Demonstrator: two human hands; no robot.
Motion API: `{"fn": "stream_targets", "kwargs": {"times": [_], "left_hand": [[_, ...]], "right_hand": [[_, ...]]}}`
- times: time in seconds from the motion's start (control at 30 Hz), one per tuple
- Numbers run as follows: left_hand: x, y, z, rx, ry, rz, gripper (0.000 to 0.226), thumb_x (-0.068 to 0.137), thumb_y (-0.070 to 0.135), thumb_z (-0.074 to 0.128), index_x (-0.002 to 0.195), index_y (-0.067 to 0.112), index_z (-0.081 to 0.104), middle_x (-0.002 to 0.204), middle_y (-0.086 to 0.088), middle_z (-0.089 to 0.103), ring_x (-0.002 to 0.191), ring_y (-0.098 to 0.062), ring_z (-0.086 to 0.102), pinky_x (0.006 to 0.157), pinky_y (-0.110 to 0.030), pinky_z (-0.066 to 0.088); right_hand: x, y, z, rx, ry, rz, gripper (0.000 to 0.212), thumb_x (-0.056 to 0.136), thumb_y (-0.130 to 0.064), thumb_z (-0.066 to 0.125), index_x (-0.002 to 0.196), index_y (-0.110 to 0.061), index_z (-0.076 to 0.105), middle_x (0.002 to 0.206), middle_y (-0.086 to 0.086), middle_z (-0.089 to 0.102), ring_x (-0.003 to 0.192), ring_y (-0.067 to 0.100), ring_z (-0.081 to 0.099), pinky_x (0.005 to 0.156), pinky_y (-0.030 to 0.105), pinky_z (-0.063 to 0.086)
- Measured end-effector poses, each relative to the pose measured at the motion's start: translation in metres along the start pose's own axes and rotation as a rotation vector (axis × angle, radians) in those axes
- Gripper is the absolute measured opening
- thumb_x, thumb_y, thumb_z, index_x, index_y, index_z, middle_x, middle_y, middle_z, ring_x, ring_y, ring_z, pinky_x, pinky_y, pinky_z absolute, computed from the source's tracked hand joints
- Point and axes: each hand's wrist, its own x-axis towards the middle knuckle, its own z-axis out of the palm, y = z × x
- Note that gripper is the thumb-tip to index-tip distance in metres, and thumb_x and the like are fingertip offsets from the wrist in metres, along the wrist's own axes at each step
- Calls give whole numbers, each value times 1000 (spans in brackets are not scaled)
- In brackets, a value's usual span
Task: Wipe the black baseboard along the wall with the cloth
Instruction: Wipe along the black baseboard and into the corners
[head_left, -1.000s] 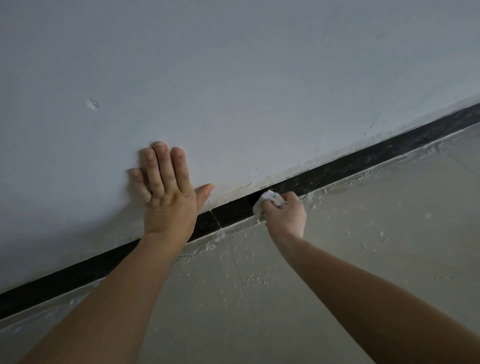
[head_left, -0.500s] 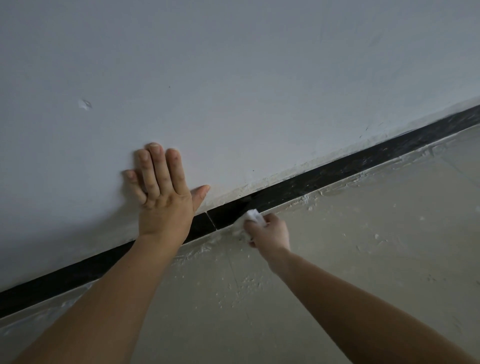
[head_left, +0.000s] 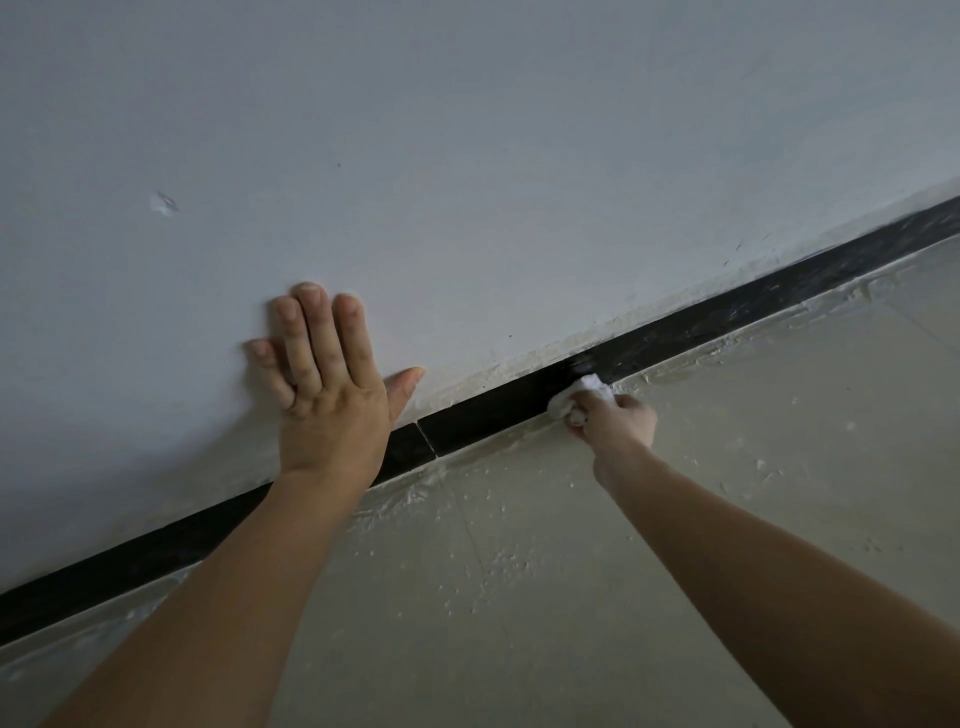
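Note:
A black baseboard (head_left: 488, 421) runs slantwise from the lower left to the upper right, between the white wall and the floor. My right hand (head_left: 618, 423) grips a small crumpled white cloth (head_left: 576, 397) and holds it against the baseboard, right of a thin joint line in the strip. My left hand (head_left: 327, 387) rests flat on the wall just above the baseboard, fingers straight and spread. Right of the cloth the baseboard looks dusty and streaked.
The white wall (head_left: 467, 156) fills the upper half and has a small dent at the left. The beige floor (head_left: 727, 467) below carries dried white plaster splatter along the baseboard's foot. Both my forearms reach in from the bottom edge.
My right hand slid the cloth left toward the joint, then back to the right along the baseboard. My left hand stayed pressed on the wall.

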Motion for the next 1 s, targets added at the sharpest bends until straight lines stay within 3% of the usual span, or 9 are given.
{"fn": "stream_targets", "kwargs": {"times": [0.07,0.17,0.3,0.47,0.63,0.8,0.9,1.0], "left_hand": [[0,0,-3,-6,-21,-9,101,96,63,38,147,-6,-16,149,-27,-31,140,-39,-27,114,-52,-16],[1,0,-10,-88,-67,18,94,98,55,41,149,-2,-13,149,-26,-32,140,-37,-27,116,-51,-13],[18,20,-19,-280,-45,231,89,96,47,47,152,8,-11,154,-12,-29,144,-26,-22,118,-43,-9],[51,73,-19,-253,-30,168,93,94,49,46,150,8,-16,150,-14,-36,140,-27,-30,115,-43,-13],[51,88,-5,-109,30,119,88,95,55,40,152,8,-8,151,-18,-30,140,-31,-30,113,-45,-17],[52,89,-2,-79,46,109,90,94,55,42,153,8,-7,152,-20,-29,140,-32,-29,113,-45,-17],[52,88,-2,-72,37,108,90,94,55,42,153,8,-7,151,-21,-29,140,-32,-29,113,-44,-17],[50,88,-1,-63,38,113,90,94,55,44,153,8,-6,152,-20,-29,140,-32,-29,113,-44,-16]], "right_hand": [[7,-12,-11,135,57,21,9,83,-8,67,87,-4,61,79,14,62,66,20,62,63,30,59],[2,-29,-30,259,144,42,14,90,-15,61,96,-4,56,85,10,60,68,16,61,68,30,59],[-20,-18,-36,59,31,-24,10,89,-11,62,94,-4,57,80,9,59,67,17,58,61,30,54],[-36,8,-4,-230,-113,-190,7,80,-11,67,80,-8,61,68,5,61,60,17,60,64,43,58],[-12,-5,-2,-267,41,-298,10,78,-12,68,79,-7,59,67,1,58,59,10,53,55,25,42],[21,-29,-23,-198,206,-270,4,79,-8,64,82,-6,63,62,1,60,55,14,56,53,23,45],[34,-39,-34,-96,274,-223,5,81,-11,63,83,-7,60,70,9,63,58,20,61,58,31,57],[23,-41,-45,-2,274,-155,10,86,-13,60,89,-6,54,74,9,59,58,21,59,58,36,57]]}}
